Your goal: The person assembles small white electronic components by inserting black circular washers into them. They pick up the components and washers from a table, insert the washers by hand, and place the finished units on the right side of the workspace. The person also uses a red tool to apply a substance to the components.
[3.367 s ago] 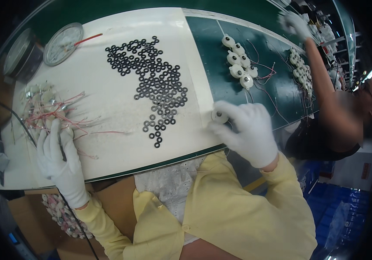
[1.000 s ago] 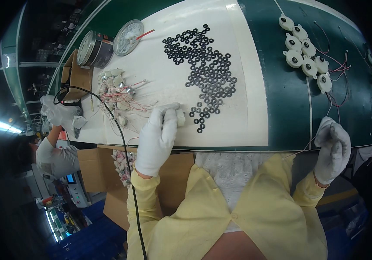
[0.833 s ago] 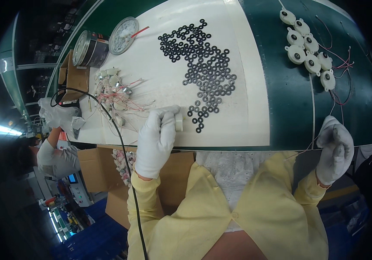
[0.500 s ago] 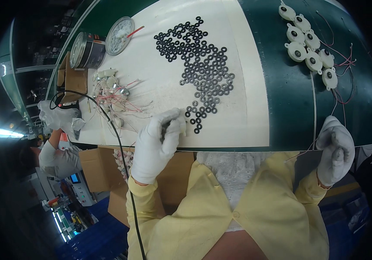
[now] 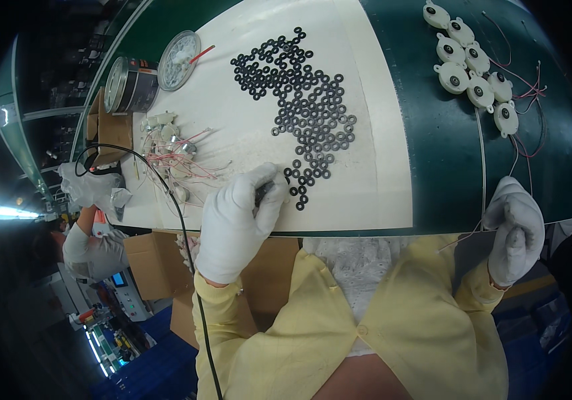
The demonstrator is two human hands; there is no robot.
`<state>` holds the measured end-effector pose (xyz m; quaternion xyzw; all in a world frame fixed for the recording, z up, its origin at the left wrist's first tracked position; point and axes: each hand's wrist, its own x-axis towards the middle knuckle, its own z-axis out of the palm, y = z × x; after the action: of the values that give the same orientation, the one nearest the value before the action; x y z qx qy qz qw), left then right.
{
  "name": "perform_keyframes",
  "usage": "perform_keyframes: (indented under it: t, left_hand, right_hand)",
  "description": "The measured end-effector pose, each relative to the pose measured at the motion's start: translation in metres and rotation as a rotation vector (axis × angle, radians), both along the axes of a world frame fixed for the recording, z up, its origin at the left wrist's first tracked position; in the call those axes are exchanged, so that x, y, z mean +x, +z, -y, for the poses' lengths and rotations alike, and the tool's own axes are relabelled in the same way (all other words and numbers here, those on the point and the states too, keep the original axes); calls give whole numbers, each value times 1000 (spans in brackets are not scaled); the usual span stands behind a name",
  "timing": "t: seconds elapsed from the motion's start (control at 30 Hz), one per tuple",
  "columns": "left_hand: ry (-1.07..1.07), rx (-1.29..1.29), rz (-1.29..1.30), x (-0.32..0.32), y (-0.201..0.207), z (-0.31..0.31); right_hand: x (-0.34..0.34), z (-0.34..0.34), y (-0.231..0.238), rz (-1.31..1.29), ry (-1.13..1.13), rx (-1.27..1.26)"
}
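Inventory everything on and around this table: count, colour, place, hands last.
Small black rings: many, black, mid-table
Flat white sheet: one, white, under the rings
Smooth green tabletop: one, green, right of the sheet
Round white plastic housings: eight, white with black centres, on the tabletop
Tangled heap of wired parts: one, white, silver and red, left
Shallow round dish: one, greyish, upper left
Thin red stick: one, red, at the dish
Dark cylindrical tin: one, dark, beside the dish
Brown cardboard boxes: several, brown, left
Crumpled plastic bag: one, whitish, left
Thin black cable: one, black, left
Other person: one, pale sleeve, far left
Left hand: one, white glove, by the lower rings
Right hand: one, white glove, lower right
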<state>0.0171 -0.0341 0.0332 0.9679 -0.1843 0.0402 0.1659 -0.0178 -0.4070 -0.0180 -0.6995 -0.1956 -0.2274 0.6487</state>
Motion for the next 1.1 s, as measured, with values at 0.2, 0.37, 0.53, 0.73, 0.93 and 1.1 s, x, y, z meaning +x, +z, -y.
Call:
perform_keyframes:
  t: [0.2,0.37,0.53,0.73,0.93,1.1]
  left_hand:
    - [-78,183,-171,-2,37,10]
    - [-93,196,-198,-2,38,10]
    - [-98,107,-151,-5,25,7]
    - [175,-658,-208,-22,-13,-25]
    - [451,-1234,-605,-47,17,-1]
    - [388,-1081,-409,-70,20,41]
  right_hand:
    - [3,2,-2,-9,4,3]
    - [0,4,-2,-23,16,-2]
    - [-2,2,1,-91,-21,-14]
    - [-8,-19,4,-45,-99,114]
    - [12,-110,56,-145,311,-388]
    - [19,-163,45,-14,370,-374]
